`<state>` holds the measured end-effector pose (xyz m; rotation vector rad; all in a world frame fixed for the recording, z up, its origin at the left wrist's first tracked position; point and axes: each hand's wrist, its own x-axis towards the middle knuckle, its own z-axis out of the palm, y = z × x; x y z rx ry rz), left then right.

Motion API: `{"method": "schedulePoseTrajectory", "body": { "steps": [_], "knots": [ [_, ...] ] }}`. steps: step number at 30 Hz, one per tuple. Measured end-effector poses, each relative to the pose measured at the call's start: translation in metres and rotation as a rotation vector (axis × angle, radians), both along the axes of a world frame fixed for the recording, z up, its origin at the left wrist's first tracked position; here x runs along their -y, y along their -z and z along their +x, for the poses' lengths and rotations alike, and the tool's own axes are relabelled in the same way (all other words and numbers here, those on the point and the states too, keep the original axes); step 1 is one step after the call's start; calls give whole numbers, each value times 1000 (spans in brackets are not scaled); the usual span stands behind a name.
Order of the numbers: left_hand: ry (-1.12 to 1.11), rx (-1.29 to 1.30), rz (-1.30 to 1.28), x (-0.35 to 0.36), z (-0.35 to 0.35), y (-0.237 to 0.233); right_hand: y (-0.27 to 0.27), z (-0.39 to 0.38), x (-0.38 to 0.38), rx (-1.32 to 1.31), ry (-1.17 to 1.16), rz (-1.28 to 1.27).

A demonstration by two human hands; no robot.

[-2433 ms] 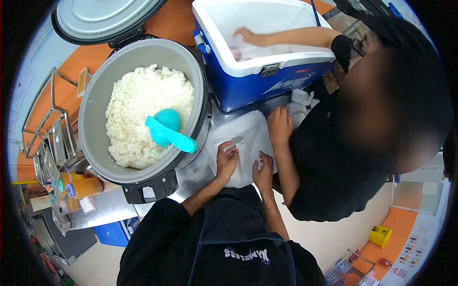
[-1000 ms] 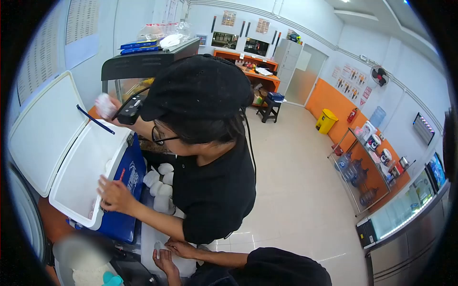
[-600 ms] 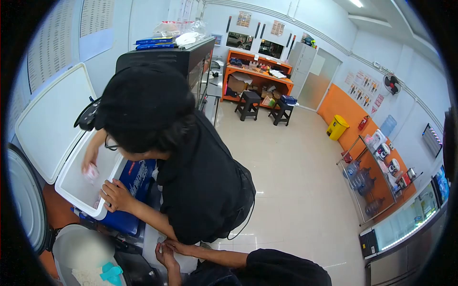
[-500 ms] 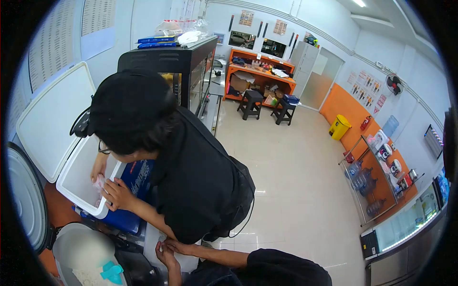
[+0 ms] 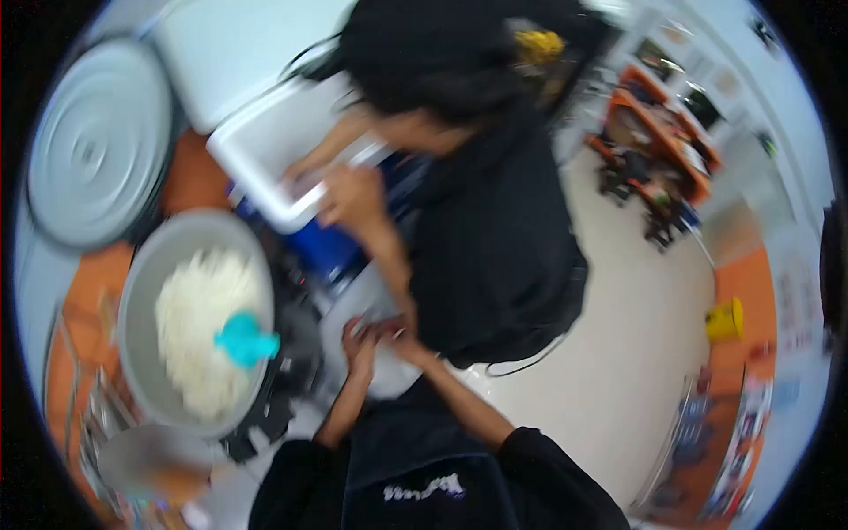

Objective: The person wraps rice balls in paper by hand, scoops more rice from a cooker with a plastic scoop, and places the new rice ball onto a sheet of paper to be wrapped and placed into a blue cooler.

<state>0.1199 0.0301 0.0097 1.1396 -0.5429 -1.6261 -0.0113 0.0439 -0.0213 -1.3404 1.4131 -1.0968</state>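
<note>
Down at the near edge of the surface lies the white sheet [image 5: 389, 382], and both hands are on it. The left hand [image 5: 358, 340] and right hand [image 5: 399, 334] are pressed close together, fingers curled in, forearms converging. The blur hides whether they grip anything. Just left sits the rice pot [image 5: 141, 287] with a teal scoop [image 5: 246, 340]. Beyond, a co-worker's hand [image 5: 349, 199] is at the open cooler [image 5: 252, 187].
</note>
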Motion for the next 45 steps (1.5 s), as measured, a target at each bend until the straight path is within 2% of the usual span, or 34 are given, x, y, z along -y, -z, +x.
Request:
{"method": "schedulePoseTrajectory", "body": {
  "steps": [1,2,5,8,12,14,17,21,23,24,26,30,32,35,37,45],
  "knots": [
    [-42,-31,-39,-1,-2,-1,-46,-2,-2,11,-27,-29],
    [-42,69,-31,1,-3,-1,-51,1,-8,-39,11,12],
    [-99,124,14,-3,-2,-13,-51,2,-10,-163,115,124],
    [-98,210,0,-6,3,-5,-31,1,-6,-125,153,85],
    [-83,229,-49,-6,2,-3,-59,6,3,-170,113,91],
    [-37,257,-137,-6,0,-8,-63,8,7,-280,6,-74],
    [4,323,-186,-4,-1,-6,-61,8,12,-312,-9,-133],
    [32,337,-205,-5,-1,-12,-39,-4,20,-263,-3,-58],
    [41,300,-165,-4,-2,-12,-25,-11,23,-342,-65,-286],
    [39,301,-164,-4,-2,-12,-34,-9,22,-342,-67,-286],
    [43,310,-193,-4,-2,-13,-63,1,19,-223,-52,-105],
    [36,354,-256,-4,-3,-6,-60,-2,21,-239,-63,-108],
    [68,402,-194,-4,-2,-13,-45,-10,26,-337,-76,-249],
    [36,372,-258,-4,-3,-4,-79,-1,22,-267,-79,-99],
    [42,385,-273,-4,-2,-3,-84,0,24,-303,-99,-111],
    [83,473,-247,-4,0,-14,-65,-9,30,-249,-72,-110]
  ]
}}
